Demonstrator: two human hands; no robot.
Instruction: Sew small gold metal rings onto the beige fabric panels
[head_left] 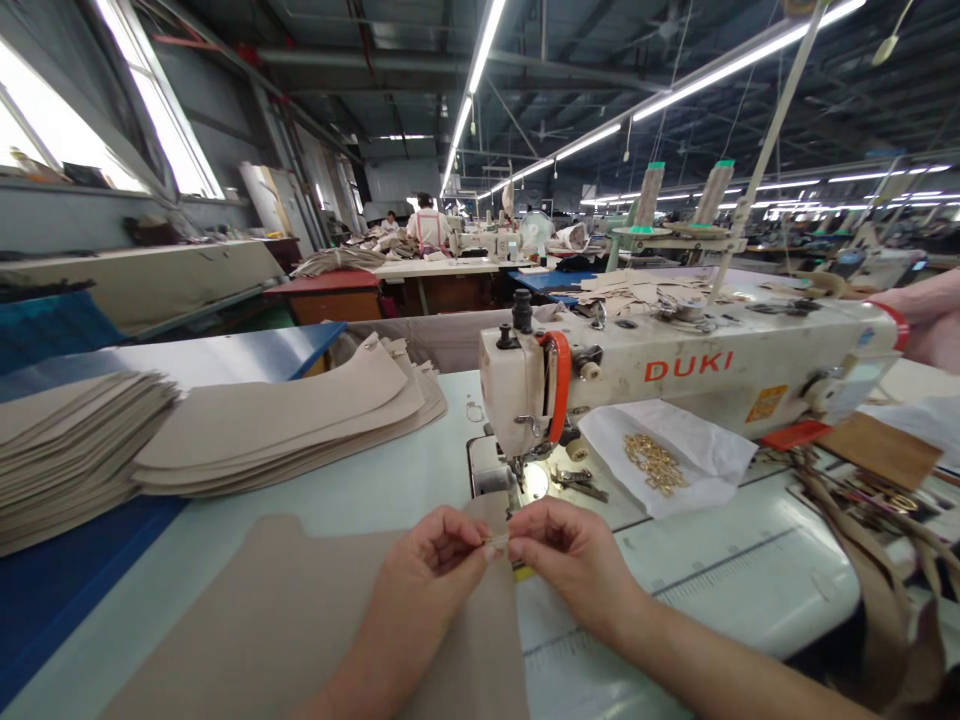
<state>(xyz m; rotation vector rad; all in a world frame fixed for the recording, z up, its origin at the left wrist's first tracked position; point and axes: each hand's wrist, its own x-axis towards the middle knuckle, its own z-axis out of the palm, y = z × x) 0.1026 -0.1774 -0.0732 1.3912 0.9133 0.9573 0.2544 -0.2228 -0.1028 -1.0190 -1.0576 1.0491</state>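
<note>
My left hand [433,560] and my right hand [571,560] meet in front of the needle of a white DUKI sewing machine [675,375]. Both pinch, between thumb and fingertips, a small gold-coloured piece [496,541] too tiny to name. Under my left hand lies a large tan cut panel [300,620], its right edge running toward the presser foot [516,480]. Just right of the needle, a white paper [679,445] holds a heap of small gold metal rings [654,463].
Stacks of tan cut panels [285,425] lie on the left of the table, another stack [67,450] at the far left on blue board. Brown straps [877,570] hang at the right. Another person's arm [926,320] shows at the far right; workers sit far behind.
</note>
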